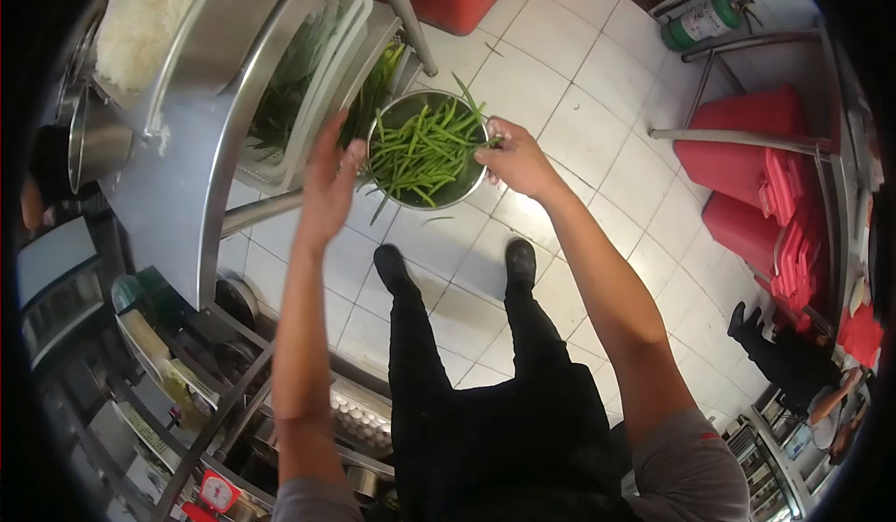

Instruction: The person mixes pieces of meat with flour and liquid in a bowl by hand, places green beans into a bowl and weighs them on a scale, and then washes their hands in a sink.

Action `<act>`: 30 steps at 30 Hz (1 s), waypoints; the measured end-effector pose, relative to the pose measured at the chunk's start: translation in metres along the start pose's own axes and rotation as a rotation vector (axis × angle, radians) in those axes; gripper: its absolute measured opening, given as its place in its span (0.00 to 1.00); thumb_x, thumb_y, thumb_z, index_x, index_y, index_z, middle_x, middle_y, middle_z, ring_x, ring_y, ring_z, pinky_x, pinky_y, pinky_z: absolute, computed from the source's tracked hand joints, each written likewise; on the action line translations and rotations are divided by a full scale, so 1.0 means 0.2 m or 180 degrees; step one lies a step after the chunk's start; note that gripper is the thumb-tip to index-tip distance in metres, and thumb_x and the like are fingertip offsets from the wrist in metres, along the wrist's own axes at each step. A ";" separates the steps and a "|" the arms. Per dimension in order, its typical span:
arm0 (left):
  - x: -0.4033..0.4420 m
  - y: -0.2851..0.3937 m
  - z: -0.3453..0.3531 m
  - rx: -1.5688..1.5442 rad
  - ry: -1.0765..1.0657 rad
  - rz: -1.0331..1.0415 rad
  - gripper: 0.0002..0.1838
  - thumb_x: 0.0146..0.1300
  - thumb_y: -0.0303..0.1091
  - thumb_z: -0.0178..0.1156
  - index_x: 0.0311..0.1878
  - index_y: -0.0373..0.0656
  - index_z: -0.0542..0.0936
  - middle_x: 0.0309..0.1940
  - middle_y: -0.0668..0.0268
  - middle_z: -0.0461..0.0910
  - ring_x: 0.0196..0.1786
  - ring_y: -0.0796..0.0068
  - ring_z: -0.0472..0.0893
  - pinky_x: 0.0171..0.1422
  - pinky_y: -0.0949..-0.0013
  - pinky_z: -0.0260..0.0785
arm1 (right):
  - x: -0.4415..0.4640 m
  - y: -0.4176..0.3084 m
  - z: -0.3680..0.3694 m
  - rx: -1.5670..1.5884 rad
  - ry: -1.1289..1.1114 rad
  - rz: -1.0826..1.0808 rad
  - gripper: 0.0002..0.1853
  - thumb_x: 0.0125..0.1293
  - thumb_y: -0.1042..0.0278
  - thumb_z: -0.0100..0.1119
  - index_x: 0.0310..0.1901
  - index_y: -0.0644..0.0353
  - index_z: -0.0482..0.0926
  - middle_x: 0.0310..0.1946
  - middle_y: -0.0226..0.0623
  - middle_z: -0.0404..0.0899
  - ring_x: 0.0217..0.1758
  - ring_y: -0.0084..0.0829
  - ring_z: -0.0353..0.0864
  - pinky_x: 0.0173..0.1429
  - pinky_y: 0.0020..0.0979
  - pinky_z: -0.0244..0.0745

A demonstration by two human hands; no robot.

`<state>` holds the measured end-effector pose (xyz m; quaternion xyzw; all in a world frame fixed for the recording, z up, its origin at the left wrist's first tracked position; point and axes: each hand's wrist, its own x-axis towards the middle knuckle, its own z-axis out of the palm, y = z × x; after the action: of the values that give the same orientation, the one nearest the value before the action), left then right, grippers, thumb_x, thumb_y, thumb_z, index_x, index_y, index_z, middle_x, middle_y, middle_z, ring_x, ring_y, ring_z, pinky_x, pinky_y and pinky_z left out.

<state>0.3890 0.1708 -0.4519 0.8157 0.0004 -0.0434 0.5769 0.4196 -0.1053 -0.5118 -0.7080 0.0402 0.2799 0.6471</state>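
A round metal bowl (463, 186) filled with long green beans (427, 148) is in front of me, above the tiled floor. My right hand (519, 160) grips its right rim, the thumb on top near a few bean ends and the fingers curled at the outer side. Beside the left rim is my left hand (329, 184), slightly blurred, with thumb and fingers apart; whether it touches the bowl I cannot tell. Several beans stick out over the rim, and a loose bean (438, 218) shows just below the bowl.
Left of the bowl, a white crate (347, 50) of leafy greens sits under a steel counter (177, 195). White rice (145, 22) is at the upper left. Red bins (742, 148) and a green fire extinguisher (705, 22) stand right. Another person (803, 373) is at the far right.
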 end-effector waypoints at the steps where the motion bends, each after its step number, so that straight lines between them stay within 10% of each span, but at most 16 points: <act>1: -0.06 -0.05 0.03 0.0001 -0.0001 0.0022 0.27 0.72 0.43 0.52 0.70 0.46 0.63 0.69 0.56 0.63 0.71 0.65 0.62 0.69 0.65 0.57 | -0.02 0.02 0.00 0.0107 0.0004 0.0050 0.08 0.59 0.73 0.60 0.36 0.63 0.70 0.20 0.32 0.73 0.19 0.21 0.74 0.24 0.26 0.71; 4: -0.26 -0.13 0.20 -0.1377 0.0422 -0.1180 0.33 0.73 0.56 0.43 0.74 0.47 0.55 0.72 0.58 0.56 0.72 0.64 0.59 0.71 0.65 0.54 | -0.11 0.07 0.02 0.0370 0.0124 0.0059 0.08 0.59 0.76 0.60 0.38 0.63 0.71 0.20 0.31 0.72 0.19 0.20 0.72 0.24 0.25 0.70; 12: -0.33 -0.07 0.67 0.1725 0.0720 0.0387 0.27 0.74 0.43 0.40 0.68 0.34 0.63 0.70 0.54 0.58 0.70 0.61 0.61 0.72 0.55 0.51 | -0.44 0.39 -0.04 0.0576 0.0635 0.0616 0.12 0.58 0.76 0.60 0.42 0.64 0.70 0.26 0.33 0.73 0.23 0.20 0.73 0.24 0.24 0.70; 16: -0.28 -0.21 0.71 -0.0263 0.0951 0.0143 0.27 0.71 0.48 0.46 0.64 0.36 0.68 0.60 0.49 0.69 0.62 0.53 0.69 0.65 0.58 0.61 | -0.58 0.57 -0.31 0.0831 0.0811 0.0333 0.13 0.60 0.78 0.57 0.47 0.65 0.72 0.31 0.33 0.74 0.24 0.20 0.73 0.26 0.23 0.73; 18: -0.30 -0.44 0.73 -0.1119 0.1049 -0.0173 0.27 0.70 0.49 0.48 0.62 0.37 0.70 0.57 0.50 0.73 0.60 0.53 0.71 0.63 0.61 0.64 | -0.63 0.61 -0.49 0.0551 0.0634 0.0119 0.14 0.60 0.80 0.55 0.48 0.64 0.71 0.31 0.31 0.74 0.26 0.20 0.73 0.28 0.24 0.75; 21: -0.35 -1.07 0.86 0.0844 0.0220 -0.0827 0.22 0.69 0.46 0.53 0.52 0.35 0.75 0.49 0.53 0.76 0.54 0.57 0.75 0.57 0.60 0.68 | -0.72 0.76 -0.73 0.0565 0.0940 0.0176 0.17 0.59 0.80 0.55 0.51 0.64 0.71 0.33 0.31 0.76 0.28 0.21 0.74 0.29 0.24 0.75; 23: -0.40 -1.46 1.01 0.2330 -0.1065 0.0107 0.17 0.65 0.41 0.57 0.46 0.36 0.75 0.43 0.54 0.76 0.47 0.56 0.77 0.52 0.57 0.70 | -0.79 0.84 -0.82 0.0531 0.1084 0.0164 0.18 0.60 0.78 0.54 0.53 0.64 0.71 0.36 0.32 0.77 0.29 0.22 0.74 0.29 0.23 0.74; 30: -0.29 -2.23 1.66 0.2276 -0.0052 -0.2084 0.14 0.57 0.37 0.61 0.40 0.36 0.76 0.41 0.53 0.77 0.45 0.51 0.77 0.48 0.52 0.72 | -0.87 1.31 -0.92 0.0435 0.1518 0.0483 0.14 0.61 0.75 0.54 0.48 0.63 0.70 0.31 0.32 0.75 0.28 0.20 0.73 0.28 0.21 0.73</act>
<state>0.2851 0.0105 -0.9771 0.9194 0.2376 -0.2265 0.2165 0.2272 -0.3734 -0.6665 -0.7035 0.2635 0.1495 0.6429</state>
